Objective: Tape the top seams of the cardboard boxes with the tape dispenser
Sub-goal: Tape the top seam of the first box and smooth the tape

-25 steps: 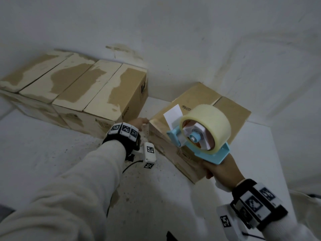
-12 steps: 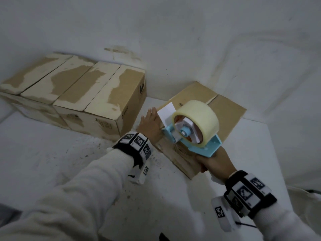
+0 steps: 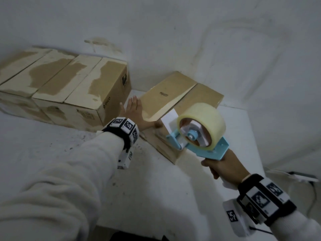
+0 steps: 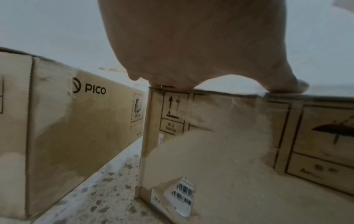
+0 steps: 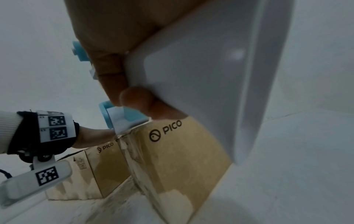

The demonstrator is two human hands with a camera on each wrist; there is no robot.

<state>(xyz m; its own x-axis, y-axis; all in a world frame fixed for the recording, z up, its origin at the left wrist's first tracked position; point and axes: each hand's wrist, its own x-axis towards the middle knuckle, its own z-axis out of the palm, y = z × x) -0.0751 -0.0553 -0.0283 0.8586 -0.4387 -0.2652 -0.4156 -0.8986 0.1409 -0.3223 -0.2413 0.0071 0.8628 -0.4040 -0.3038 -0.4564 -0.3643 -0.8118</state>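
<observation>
A brown cardboard box [image 3: 175, 94] lies at the middle of the white surface, its two top flaps meeting at a slightly raised seam. My left hand [image 3: 132, 110] lies flat with straight fingers on the box's near left corner, its palm [image 4: 191, 45] resting on the top edge. My right hand [image 3: 224, 164] grips the handle of a light blue tape dispenser [image 3: 199, 134] carrying a big roll of clear tape. The dispenser's front end with a white tab sits at the near end of the seam. In the right wrist view my fingers [image 5: 138, 98] curl round the white handle [image 5: 210, 75].
A row of taped, worn cardboard boxes [image 3: 66, 86] stands at the left against the white wall [image 3: 173, 32]. A narrow gap separates them from the middle box. The white speckled surface [image 3: 156, 188] ends at an edge on the right, with a cable [image 3: 312, 197] beyond.
My left hand moved from the gap between the boxes up onto the box's near left corner and flattened. My right hand carried the dispenser forward to the seam's near end.
</observation>
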